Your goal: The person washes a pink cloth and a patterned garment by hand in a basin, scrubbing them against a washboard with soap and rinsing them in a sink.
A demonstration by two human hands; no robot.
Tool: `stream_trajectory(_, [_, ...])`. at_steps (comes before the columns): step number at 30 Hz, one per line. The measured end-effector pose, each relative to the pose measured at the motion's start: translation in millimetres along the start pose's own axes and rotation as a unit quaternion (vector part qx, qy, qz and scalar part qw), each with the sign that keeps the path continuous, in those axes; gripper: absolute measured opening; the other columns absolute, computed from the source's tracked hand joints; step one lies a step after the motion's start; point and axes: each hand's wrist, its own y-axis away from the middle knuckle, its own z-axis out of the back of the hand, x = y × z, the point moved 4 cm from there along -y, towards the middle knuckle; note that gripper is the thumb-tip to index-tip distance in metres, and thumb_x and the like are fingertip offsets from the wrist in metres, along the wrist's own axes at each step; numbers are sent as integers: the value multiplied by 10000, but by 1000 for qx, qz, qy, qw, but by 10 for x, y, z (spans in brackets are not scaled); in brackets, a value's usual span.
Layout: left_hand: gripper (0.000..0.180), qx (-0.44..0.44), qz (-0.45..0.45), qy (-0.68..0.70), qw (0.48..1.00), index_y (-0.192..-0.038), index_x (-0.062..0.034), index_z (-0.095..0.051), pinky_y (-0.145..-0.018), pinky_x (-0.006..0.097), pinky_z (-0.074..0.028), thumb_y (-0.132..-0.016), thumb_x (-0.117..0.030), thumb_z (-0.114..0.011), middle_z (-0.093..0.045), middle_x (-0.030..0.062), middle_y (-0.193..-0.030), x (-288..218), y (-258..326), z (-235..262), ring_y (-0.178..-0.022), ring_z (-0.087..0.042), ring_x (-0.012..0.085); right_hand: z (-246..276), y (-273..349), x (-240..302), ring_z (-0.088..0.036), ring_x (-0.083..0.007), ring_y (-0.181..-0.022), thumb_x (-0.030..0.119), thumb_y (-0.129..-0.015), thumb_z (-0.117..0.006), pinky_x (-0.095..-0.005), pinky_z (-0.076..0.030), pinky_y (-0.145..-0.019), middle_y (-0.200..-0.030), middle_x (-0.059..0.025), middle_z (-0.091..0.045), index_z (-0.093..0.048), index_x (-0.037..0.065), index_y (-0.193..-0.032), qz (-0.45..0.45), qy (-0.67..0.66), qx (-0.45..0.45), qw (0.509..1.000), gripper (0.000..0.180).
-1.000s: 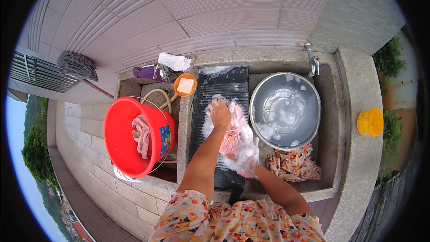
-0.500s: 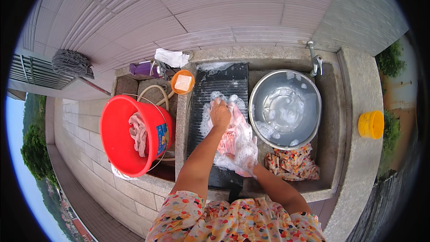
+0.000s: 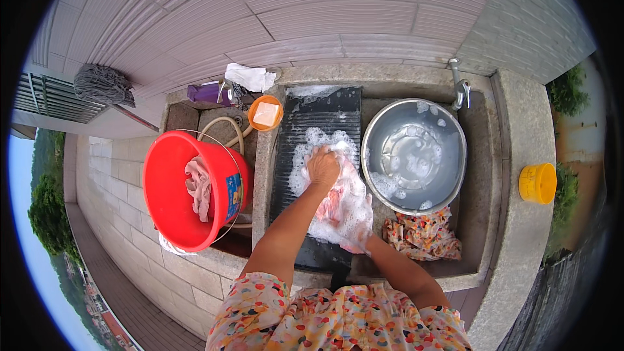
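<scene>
Nearest is the person's patterned shirt (image 3: 325, 322), its sleeves ending above bare forearms. The right hand (image 3: 356, 240) lies at the near end of a soapy pink cloth (image 3: 339, 195); suds coat it, so whether it grips cannot be told. The cloth lies on a dark ridged washboard (image 3: 309, 120), in the middle of the scene. The left hand (image 3: 323, 165) presses on the cloth's far left part, fingers bent; their tips are hidden, so its grip cannot be told either.

To the right, a crumpled patterned garment (image 3: 426, 235) lies in the stone sink (image 3: 528, 221), at the near side of a metal basin (image 3: 416, 159) of sudsy water. A yellow tub (image 3: 537, 183) stands on the right ledge. To the left, a red bucket (image 3: 166, 188) holds a pink garment (image 3: 199, 188).

Farther off are an orange bowl (image 3: 273, 125) with soap (image 3: 266, 114), a tap (image 3: 461, 94), a white cloth (image 3: 250, 78) and a grey mop (image 3: 104, 84).
</scene>
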Motion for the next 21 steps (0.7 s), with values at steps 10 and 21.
stream_trajectory(10, [171,-9,-186,101,977,-798,-171,-665,-793,421,-403,-709,-315,-637,-604,32,-1027,-301,1118,639,-1002,-523,278,-32,-16,-10,-255,-324,-1285,655,-718,-483,-492,-132,-1060,-1385,-123,-321,-294,116,-1365,-67,579,-250,773,864])
stream_trajectory(21, [292,66,2,81,995,-830,-126,-592,-788,421,-409,-689,-368,-674,-546,57,-1058,-107,414,208,-963,-483,312,241,123,12,-252,-341,-1283,631,-668,-573,-533,-140,-1046,-1370,-133,-337,-327,139,-1347,24,-112,-96,989,874])
